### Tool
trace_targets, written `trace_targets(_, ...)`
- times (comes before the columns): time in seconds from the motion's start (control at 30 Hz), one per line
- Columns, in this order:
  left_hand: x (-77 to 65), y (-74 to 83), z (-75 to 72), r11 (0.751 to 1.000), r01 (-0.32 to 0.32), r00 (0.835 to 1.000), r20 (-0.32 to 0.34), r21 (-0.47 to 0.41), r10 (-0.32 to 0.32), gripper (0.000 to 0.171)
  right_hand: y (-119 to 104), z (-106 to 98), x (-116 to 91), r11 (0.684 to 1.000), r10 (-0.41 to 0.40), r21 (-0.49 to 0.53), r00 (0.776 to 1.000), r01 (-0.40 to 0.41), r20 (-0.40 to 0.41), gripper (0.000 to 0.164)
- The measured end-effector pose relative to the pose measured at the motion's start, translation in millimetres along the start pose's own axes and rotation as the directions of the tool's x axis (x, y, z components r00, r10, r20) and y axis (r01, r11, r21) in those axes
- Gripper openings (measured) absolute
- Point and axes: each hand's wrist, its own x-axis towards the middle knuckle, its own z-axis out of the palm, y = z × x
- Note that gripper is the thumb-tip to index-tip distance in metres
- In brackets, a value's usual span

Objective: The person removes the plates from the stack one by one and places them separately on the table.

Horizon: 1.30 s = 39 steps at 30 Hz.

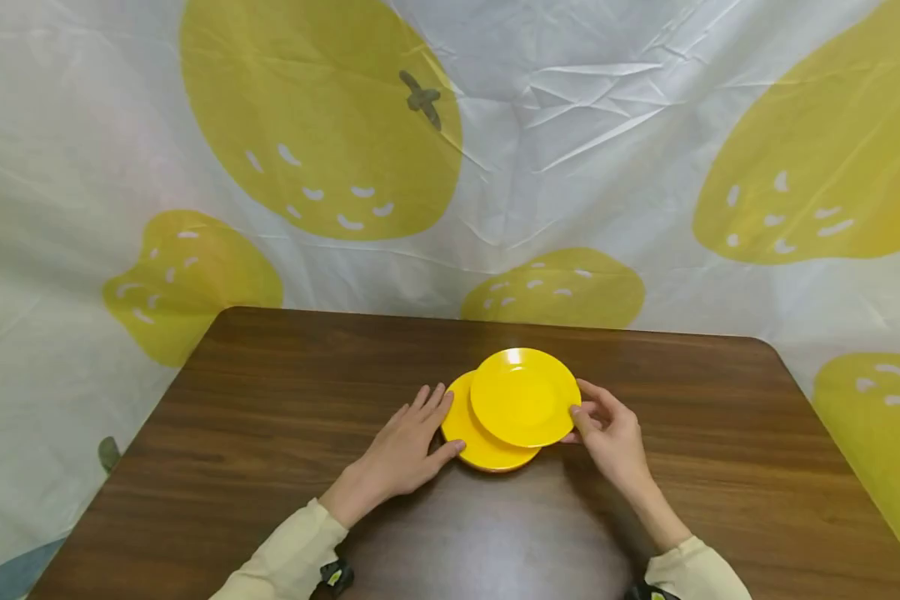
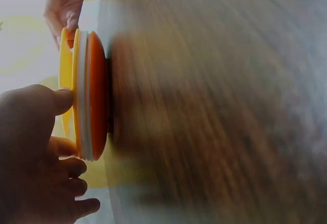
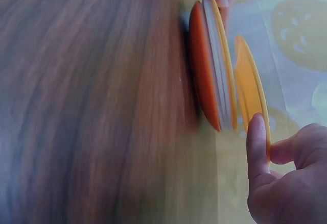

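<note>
My right hand pinches a yellow plate at its right rim, thumb on the upper face and fingers underneath. In the right wrist view this yellow plate is tilted, with a gap between it and the stack below. That stack on the table has another yellow plate on top, white plates in the middle and an orange plate at the bottom. My left hand rests at the stack's left edge, fingers extended and thumb touching the yellow rim.
A dark brown wooden table lies under the stack. Behind it hangs a white cloth printed with large yellow fruit. Both forearms wear cream sleeves, with a dark band at the left wrist.
</note>
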Motion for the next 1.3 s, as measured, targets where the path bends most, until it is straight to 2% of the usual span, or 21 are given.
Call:
trace_targets(0.6,-0.6,4.8,-0.3,1.0,0.007,1.0,0.0,-0.009,-0.007,0.077,8.6,-50.6,-12.2,0.992,0.041,-0.117,0.994,-0.053,-0.105,0.045)
trace_targets(0.9,-1.3,5.5,0.4,1.0,0.002,1.0,0.0,-0.028,-0.002,0.076,17.0,-65.9,-18.1,0.986,0.073,-0.137,0.988,-0.092,-0.135,0.045)
trace_targets(1.1,-1.9,5.5,0.2,1.0,-0.002,1.0,0.003,-0.025,0.002,0.077,25.5,-76.7,-23.6,0.974,0.099,-0.187,0.985,-0.124,-0.14,0.044)
trace_targets(1.3,-0.8,5.9,-0.5,1.0,0.0,1.0,0.015,-0.024,0.001,0.077,31.3,-81.0,-27.5,0.971,0.12,-0.191,0.983,-0.146,-0.14,0.045)
